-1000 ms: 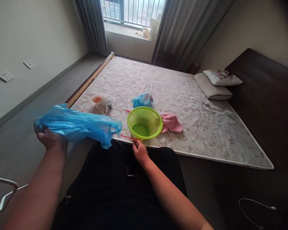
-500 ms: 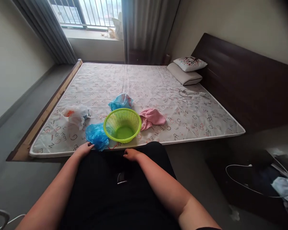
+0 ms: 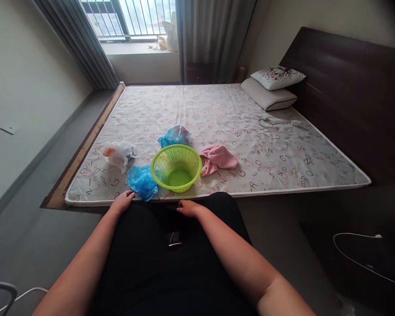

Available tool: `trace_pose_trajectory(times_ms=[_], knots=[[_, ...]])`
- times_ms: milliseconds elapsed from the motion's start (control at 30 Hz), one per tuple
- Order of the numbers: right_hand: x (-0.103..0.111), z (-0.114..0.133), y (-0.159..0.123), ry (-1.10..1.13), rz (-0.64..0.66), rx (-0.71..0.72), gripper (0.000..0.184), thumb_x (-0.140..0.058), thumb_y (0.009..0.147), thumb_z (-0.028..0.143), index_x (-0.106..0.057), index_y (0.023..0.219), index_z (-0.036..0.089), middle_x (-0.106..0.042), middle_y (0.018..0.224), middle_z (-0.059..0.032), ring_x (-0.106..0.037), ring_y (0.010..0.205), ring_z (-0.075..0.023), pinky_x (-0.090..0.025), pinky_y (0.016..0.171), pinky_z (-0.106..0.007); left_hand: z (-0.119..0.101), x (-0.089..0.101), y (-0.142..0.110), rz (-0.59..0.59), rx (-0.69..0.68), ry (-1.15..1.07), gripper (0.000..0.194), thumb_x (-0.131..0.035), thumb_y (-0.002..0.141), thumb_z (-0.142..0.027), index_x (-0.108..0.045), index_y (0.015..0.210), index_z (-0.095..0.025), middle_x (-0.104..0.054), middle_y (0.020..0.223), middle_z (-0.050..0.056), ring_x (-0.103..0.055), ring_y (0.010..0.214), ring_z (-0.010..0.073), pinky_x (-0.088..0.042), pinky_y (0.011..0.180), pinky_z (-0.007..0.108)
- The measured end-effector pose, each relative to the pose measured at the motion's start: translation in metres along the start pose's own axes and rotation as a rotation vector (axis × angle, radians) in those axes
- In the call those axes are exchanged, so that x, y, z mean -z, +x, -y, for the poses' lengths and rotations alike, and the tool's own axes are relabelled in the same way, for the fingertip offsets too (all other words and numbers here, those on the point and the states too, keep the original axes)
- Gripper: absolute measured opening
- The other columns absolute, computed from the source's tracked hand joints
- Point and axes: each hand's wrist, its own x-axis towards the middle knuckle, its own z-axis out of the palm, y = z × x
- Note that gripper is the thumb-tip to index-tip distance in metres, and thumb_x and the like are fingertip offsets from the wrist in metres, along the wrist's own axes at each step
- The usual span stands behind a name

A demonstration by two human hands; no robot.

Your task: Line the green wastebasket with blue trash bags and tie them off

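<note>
My left hand point(image 3: 123, 202) rests on my left knee beside a crumpled blue plastic bag point(image 3: 143, 182), fingers loosely stretched out, holding nothing. On my other thigh lies my right hand point(image 3: 188, 208), its fingers slightly bent and apart with nothing visible in them. In front of it, near the mattress edge, stands a green plastic basket point(image 3: 177, 188). No contents show inside the basket. Behind it sits a second blue plastic bag point(image 3: 174, 136) with something in it. A pink cloth point(image 3: 219, 158) lies bunched against the basket's right side. To the left is a white plastic bag point(image 3: 119, 154) with an orange patch.
The mattress point(image 3: 273, 147) has a letter print and sits in a wooden bed frame point(image 3: 85, 151). Two pillows point(image 3: 273, 90) are stacked by the dark headboard point(image 3: 342, 83). A white cable point(image 3: 352, 259) lies at the lower right. Grey curtains point(image 3: 213, 39) flank the barred window.
My view has turned slightly left, so the bed and everything on it appear further right. Both hands stay on my legs, and the basket, bags and cloth keep their places.
</note>
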Motion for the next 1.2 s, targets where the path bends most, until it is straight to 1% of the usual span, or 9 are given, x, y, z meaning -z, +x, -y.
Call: trace_pose_trajectory(times_ms=[233,433,667,867,967,1033,1067,1133,1200], knots=[[0.0,0.001,-0.003,-0.019,-0.004,0.002,0.036,-0.064,0.099,0.037,-0.073,0.128,0.017,-0.075,0.133,-0.0138,-0.071,0.124,-0.0308,-0.054,0.099,-0.035,0.006,-0.001,0.001,0.011,0.031,-0.041,0.048,-0.051,0.094,-0.042,-0.075,0.123,-0.012,-0.081,0.115,0.016,-0.074,0.112,0.0315,-0.054,0.097,0.036],[0.002,0.002,-0.002,-0.021,0.034,-0.018,0.038,-0.063,0.1,0.039,-0.072,0.13,0.017,-0.075,0.134,-0.0129,-0.072,0.123,-0.0306,-0.055,0.098,-0.035,0.006,0.001,0.004,-0.005,0.035,-0.062,0.045,-0.053,0.09,-0.043,-0.077,0.115,-0.014,-0.082,0.112,0.016,-0.074,0.114,0.0347,-0.054,0.097,0.039],[0.005,0.003,0.0,-0.032,0.043,-0.027,0.042,-0.064,0.099,0.042,-0.071,0.133,0.017,-0.073,0.138,-0.0136,-0.07,0.125,-0.0317,-0.055,0.1,-0.036,0.013,-0.002,0.014,0.009,0.075,-0.197,0.042,-0.057,0.082,-0.048,-0.077,0.104,-0.018,-0.083,0.095,0.011,-0.078,0.095,0.0326,-0.058,0.085,0.037],[-0.003,-0.001,0.003,-0.035,0.016,0.01,0.037,-0.066,0.098,0.041,-0.073,0.127,0.018,-0.077,0.127,-0.0109,-0.074,0.114,-0.0275,-0.057,0.092,-0.032,0.005,0.002,0.005,0.031,0.091,-0.227,0.043,-0.058,0.081,-0.046,-0.076,0.106,-0.016,-0.082,0.1,0.013,-0.077,0.096,0.0312,-0.057,0.088,0.036],[0.006,-0.012,0.007,-0.041,-0.006,0.023,0.03,-0.072,0.094,0.041,-0.077,0.116,0.022,-0.081,0.109,-0.0047,-0.076,0.094,-0.0221,-0.057,0.081,-0.028,0.002,0.003,0.003,0.024,0.074,-0.218,0.039,-0.061,0.079,-0.044,-0.077,0.102,-0.017,-0.082,0.099,0.013,-0.077,0.098,0.0321,-0.057,0.085,0.035],[0.026,-0.027,0.011,-0.055,-0.071,-0.011,0.021,-0.074,0.092,0.038,-0.079,0.105,0.022,-0.08,0.096,-0.0032,-0.075,0.085,-0.02,-0.056,0.077,-0.026,0.003,0.002,0.004,0.012,0.082,-0.219,0.04,-0.059,0.081,-0.044,-0.076,0.105,-0.016,-0.082,0.1,0.013,-0.077,0.097,0.0322,-0.058,0.085,0.035],[0.039,-0.037,0.013,-0.066,-0.134,-0.045,0.019,-0.071,0.093,0.035,-0.079,0.102,0.021,-0.079,0.096,-0.0052,-0.074,0.087,-0.0207,-0.056,0.078,-0.027,0.004,0.001,0.004,0.015,0.088,-0.226,0.043,-0.058,0.082,-0.044,-0.076,0.108,-0.016,-0.082,0.101,0.013,-0.077,0.096,0.0318,-0.058,0.085,0.036],[0.069,-0.061,0.019,-0.095,-0.333,-0.133,0.026,-0.054,0.101,0.027,-0.075,0.112,0.017,-0.075,0.117,-0.0142,-0.071,0.107,-0.0248,-0.055,0.09,-0.031,0.007,-0.001,0.005,0.03,0.083,-0.226,0.047,-0.055,0.085,-0.047,-0.075,0.115,-0.015,-0.082,0.103,0.013,-0.078,0.096,0.031,-0.058,0.089,0.037],[0.096,-0.085,0.025,-0.119,-0.606,-0.243,0.036,-0.042,0.103,0.021,-0.067,0.128,0.013,-0.062,0.14,-0.0216,-0.062,0.126,-0.0288,-0.051,0.101,-0.037,0.008,-0.003,0.005,0.017,0.05,-0.182,0.05,-0.053,0.087,-0.049,-0.075,0.117,-0.016,-0.082,0.105,0.012,-0.077,0.098,0.0309,-0.057,0.092,0.037]])
